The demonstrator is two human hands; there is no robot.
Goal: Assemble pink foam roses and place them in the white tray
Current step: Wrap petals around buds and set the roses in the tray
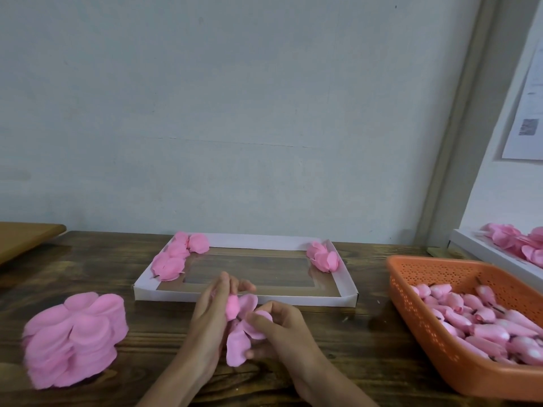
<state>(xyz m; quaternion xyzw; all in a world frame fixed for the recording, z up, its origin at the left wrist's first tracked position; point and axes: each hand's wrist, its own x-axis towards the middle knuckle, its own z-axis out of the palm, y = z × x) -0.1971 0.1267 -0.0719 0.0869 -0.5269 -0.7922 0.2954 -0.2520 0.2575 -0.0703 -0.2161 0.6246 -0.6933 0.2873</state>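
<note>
A half-built pink foam rose [239, 327] sits between both hands over the table's front middle. My left hand [208, 321] cups its bud from the left. My right hand [279, 330] pinches its loose petals from the right. Just behind stands the white tray [244, 296], a shallow box with a clear window in its floor. Finished roses lie in its far left corner [176, 257] and its far right corner [323, 257].
A thick stack of pink foam petal sheets [75, 339] rests at the left. An orange perforated basket [417, 324] of pink rose buds stands at the right. Behind it, a second white box [484, 251] holds more pink flowers. A lighter wooden board [23, 236] lies far left.
</note>
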